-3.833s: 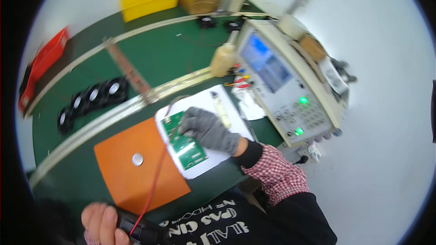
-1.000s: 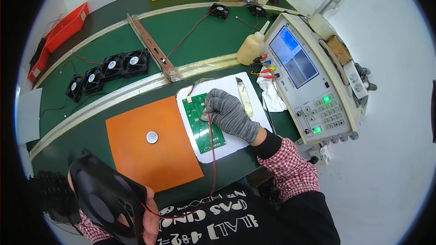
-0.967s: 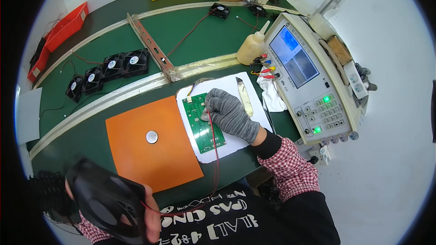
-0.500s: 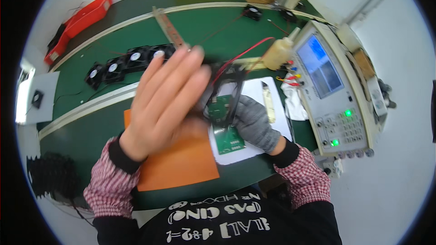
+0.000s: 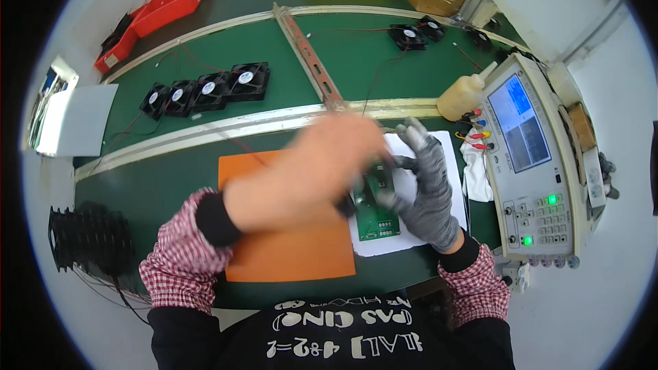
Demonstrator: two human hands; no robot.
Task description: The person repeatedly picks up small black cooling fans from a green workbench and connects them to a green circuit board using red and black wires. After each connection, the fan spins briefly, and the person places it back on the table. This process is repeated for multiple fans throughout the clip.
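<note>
My bare left hand (image 5: 336,157) is smeared by motion above the right edge of the orange sheet (image 5: 288,253), and its fingers cannot be made out. Under it a dark thing (image 5: 346,205) shows in part, possibly a black fan. My right hand (image 5: 432,195), in a grey glove, has its fingers spread beside a green circuit board (image 5: 379,226). The board lies on white paper (image 5: 411,236), its far left part hidden by my left hand. Whether the glove's fingertips touch anything is unclear.
Four-sided black fans (image 5: 209,87) stand in a row at left; more fans (image 5: 407,36) lie far right. A slotted metal bar (image 5: 308,55) crosses the bench. At right are a bottle (image 5: 460,98) and a test instrument (image 5: 528,157). More black fans (image 5: 89,236) are stacked at near left.
My left hand has swung right and now covers the board's far end. My right hand has let go of the black fan and spread its fingers. The whole view has shifted.
</note>
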